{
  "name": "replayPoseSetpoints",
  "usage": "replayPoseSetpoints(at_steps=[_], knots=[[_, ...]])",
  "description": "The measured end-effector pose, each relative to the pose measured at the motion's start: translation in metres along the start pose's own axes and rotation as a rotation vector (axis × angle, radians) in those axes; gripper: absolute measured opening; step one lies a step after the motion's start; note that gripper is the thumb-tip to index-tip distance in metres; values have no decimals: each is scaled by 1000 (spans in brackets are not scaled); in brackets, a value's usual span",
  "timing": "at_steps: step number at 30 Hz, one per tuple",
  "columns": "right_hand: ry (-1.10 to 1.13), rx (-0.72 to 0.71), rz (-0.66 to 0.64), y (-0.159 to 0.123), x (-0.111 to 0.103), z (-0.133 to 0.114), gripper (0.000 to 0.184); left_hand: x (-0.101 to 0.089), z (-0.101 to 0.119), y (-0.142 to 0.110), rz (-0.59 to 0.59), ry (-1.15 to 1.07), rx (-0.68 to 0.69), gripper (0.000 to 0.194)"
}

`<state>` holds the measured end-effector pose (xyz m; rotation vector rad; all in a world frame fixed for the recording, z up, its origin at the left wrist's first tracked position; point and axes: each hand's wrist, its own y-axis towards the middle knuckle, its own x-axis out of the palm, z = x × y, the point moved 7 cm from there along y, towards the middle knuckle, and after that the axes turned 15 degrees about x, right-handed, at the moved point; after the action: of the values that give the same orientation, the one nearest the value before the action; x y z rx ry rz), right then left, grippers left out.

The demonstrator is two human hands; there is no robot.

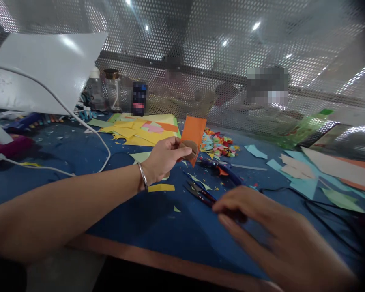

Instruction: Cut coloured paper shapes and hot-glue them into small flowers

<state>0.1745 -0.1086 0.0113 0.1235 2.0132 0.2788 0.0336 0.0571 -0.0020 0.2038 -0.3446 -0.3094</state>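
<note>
The left hand [168,156] pinches a flat orange paper rectangle [195,129] and a round brown piece that looks like cardboard [190,144]. The thumb presses on the front, and the other fingers are bent behind. The paper is up in the air over the middle of the blue table top [170,235], nearer its far edge than its corners.

The brown piece lies flat on the low part of the paper. I think the thumb is there so the two don't slide apart. Pinching low down leaves the top of the paper free to see.

The paper's long way goes up and down. It leans a bit, with its top short edge to the right and toward the far edge of the surface. Its bottom short edge points back to the near edge.

The right hand [255,219] is low, over the near right part of the surface. It is blurry. Its fingers are bent around the handle end of small dark metal snips [198,192], but I can't tell if they squeeze it. The blades point left and toward the far edge, maybe so the handle is easy to reach.

Behind the paper is a heap of tiny bright paper scraps [220,144].
</note>
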Motion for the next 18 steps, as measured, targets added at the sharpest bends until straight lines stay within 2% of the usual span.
replayPoseSetpoints(at_steps=[1,4,8,11,15,18], knots=[[-57,9,-69,12,9,1,14,0,1,0,1,-3,2,13],[-196,33,-159,40,28,10,10,0,1,0,1,-9,9,12],[-175,42,-242,51,34,10,11,-2,1,0,-4,-10,12,12],[-30,123,-264,55,26,10,11,-3,1,2,6,-9,12,12],[274,340,-344,64,22,25,20,-5,-1,3,37,-9,15,12],[511,422,-325,73,19,34,28,-6,-2,4,41,-23,26,13]])
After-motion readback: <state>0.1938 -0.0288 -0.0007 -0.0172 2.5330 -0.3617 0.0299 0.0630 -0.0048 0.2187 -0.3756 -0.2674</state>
